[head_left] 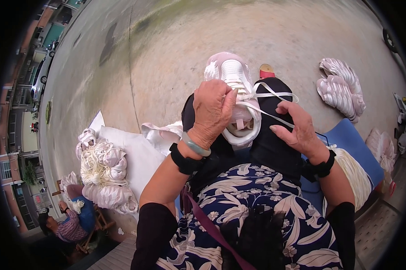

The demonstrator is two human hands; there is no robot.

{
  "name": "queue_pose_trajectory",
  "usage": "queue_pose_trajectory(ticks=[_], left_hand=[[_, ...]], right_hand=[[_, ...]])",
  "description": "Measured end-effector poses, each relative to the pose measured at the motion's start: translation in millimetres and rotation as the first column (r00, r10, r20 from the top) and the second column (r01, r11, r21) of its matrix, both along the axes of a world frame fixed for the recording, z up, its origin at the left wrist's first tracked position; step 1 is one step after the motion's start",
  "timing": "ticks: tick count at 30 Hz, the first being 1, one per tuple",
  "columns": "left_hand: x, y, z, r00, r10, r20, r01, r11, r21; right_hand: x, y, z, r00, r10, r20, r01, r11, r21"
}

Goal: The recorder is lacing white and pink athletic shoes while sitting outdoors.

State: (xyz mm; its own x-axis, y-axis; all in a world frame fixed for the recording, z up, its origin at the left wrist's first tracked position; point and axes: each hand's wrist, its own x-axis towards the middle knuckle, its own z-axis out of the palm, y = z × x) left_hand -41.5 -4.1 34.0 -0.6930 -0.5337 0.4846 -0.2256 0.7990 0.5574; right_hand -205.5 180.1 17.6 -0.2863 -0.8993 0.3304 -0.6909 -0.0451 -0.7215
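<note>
A pale pink and white sneaker rests on my lap, between my knees, toe pointing away. My left hand is closed at its left side, thumb and finger pinching a white shoelace near the eyelets; the other fingers are curled out of sight. One lace loops out to the right over my dark trouser leg. A second strand runs toward my right hand, whose thumb and forefinger are spread apart, with the strand passing between them. The lower fingers of that hand are hidden.
Bundled sneakers and a heap of white laces lie left on white sheeting. Stacked sneakers sit right on the concrete. More laces hang beside a blue board. Another person sits at lower left.
</note>
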Motion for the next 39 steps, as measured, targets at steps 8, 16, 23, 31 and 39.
queue_pose_trajectory(ticks=[8, 16, 23, 31, 39], left_hand=[[-5.5, 19.4, -10.7, 0.991, 0.026, 0.132, -0.003, 0.986, -0.169], [-5.7, 19.9, -12.9, 0.975, 0.023, 0.222, 0.009, 0.990, -0.142], [-12.5, 28.0, -18.3, 0.980, 0.042, 0.196, -0.011, 0.987, -0.159], [-12.1, 29.3, -0.6, 0.976, -0.032, 0.216, 0.101, 0.943, -0.318], [99.8, 11.3, 27.9, 0.929, 0.061, 0.364, -0.004, 0.988, -0.155]], right_hand=[[33.8, -54.9, -3.3, 0.966, 0.017, -0.257, -0.022, 1.000, -0.017], [35.7, -54.2, -17.7, 0.992, -0.044, -0.120, 0.036, 0.997, -0.066], [36.6, -54.8, -25.3, 0.998, -0.063, -0.008, 0.062, 0.994, -0.094], [36.0, -50.1, -19.8, 0.950, -0.113, 0.289, 0.110, 0.994, 0.027], [29.9, -44.2, -21.9, 0.949, -0.120, 0.293, 0.106, 0.992, 0.064]])
